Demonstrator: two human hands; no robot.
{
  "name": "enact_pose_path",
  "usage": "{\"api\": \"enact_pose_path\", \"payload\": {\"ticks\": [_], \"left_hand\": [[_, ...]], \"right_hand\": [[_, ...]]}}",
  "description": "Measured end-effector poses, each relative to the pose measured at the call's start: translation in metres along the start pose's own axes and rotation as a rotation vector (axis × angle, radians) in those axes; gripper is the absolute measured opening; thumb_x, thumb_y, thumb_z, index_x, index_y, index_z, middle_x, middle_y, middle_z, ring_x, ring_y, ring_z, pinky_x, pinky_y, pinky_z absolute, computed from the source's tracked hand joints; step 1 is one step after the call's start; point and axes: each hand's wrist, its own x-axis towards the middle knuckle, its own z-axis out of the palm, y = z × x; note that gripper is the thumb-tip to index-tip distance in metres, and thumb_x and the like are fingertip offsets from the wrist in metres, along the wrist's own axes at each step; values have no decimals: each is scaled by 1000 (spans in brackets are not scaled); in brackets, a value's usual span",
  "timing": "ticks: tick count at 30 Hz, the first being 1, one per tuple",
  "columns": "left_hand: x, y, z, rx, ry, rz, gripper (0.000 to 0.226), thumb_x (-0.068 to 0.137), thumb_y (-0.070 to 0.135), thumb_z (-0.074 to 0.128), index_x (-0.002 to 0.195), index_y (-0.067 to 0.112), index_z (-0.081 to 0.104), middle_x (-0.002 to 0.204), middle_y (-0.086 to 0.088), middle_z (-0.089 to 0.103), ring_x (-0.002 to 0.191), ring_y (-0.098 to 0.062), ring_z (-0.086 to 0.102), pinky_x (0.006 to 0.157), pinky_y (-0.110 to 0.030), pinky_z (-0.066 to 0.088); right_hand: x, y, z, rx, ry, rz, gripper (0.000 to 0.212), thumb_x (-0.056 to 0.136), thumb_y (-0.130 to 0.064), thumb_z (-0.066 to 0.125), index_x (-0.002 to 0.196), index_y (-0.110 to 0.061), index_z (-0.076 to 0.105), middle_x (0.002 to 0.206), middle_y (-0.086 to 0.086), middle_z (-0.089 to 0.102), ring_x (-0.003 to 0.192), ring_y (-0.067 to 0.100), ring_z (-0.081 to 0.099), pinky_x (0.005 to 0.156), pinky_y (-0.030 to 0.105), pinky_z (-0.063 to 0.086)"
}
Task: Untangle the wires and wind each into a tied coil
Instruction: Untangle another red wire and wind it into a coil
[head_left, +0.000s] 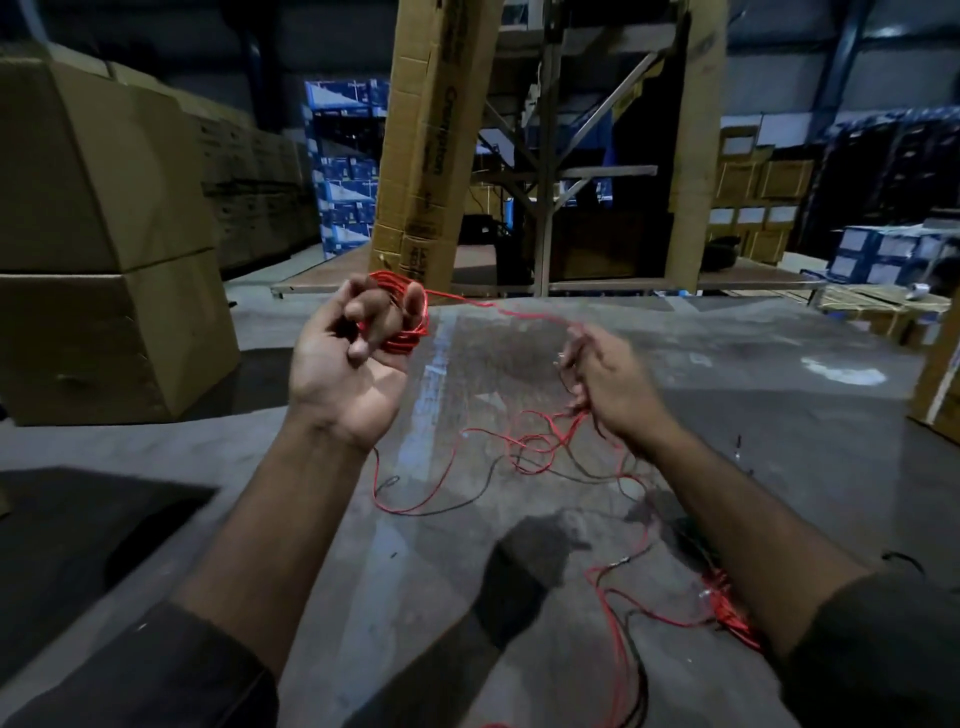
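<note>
The left hand (353, 358) curls around the red coil (402, 312), whose free wire (498, 306) runs rightward to the pinching right hand (602, 379), loose tangle (530, 447) below it.

The left hand (349, 358) is raised palm-up, its fingers curled round a small coil of red wire (402, 317). A single red strand (498, 307) runs from the coil across to the right hand (605, 382), which pinches it. Below the right hand, loose red and black wires (524, 452) lie tangled on the grey table (779, 415). Cardboard boxes (98, 249) stand stacked to the left.
</note>
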Motion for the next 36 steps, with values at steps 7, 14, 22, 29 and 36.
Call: {"api": "enact_pose_path", "payload": {"ticks": [7, 14, 22, 29, 36], "left_hand": [[20, 5, -6, 395, -27, 246, 27, 107, 17, 27, 125, 5, 43, 125, -18, 67, 112, -24, 68, 113, -38, 39], [17, -24, -46, 1501, -28, 214, 24, 108, 16, 28, 118, 7, 48, 92, -12, 73, 88, -12, 71, 78, -17, 47], [-15, -56, -36, 1364, -329, -375, 53, 101, 45, 34, 95, 1, 63, 48, 6, 43, 44, -8, 39, 65, -34, 42], [-10, -37, -6, 425, -151, -227, 27, 103, 28, 37, 87, 15, 53, 50, 6, 41, 30, -4, 30, 68, -18, 49], [-1, -13, 13, 58, -22, 28, 31, 106, 24, 40, 105, 3, 63, 75, -5, 73, 61, -13, 71, 89, -35, 58]], "right_hand": [[-56, 41, 31, -555, -587, -180, 22, 103, -38, 42, 87, -23, 43, 78, -6, 53, 74, 19, 52, 72, 41, 45], [-58, -1, 13, -324, -396, -399, 39, 99, -54, 36, 77, -29, 55, 69, -11, 59, 66, 3, 58, 64, 27, 46], [-21, -5, 0, -167, 39, -361, 32, 103, -38, 45, 78, -22, 57, 73, -5, 57, 71, 13, 55, 67, 37, 45], [-29, 37, 18, -157, -118, -214, 39, 96, -40, 59, 64, -23, 43, 57, -10, 40, 51, 2, 36, 52, 30, 37], [-17, 88, 12, -504, -406, 1, 36, 101, -32, 51, 68, -25, 61, 65, -10, 61, 64, 8, 57, 68, 28, 43]]}}
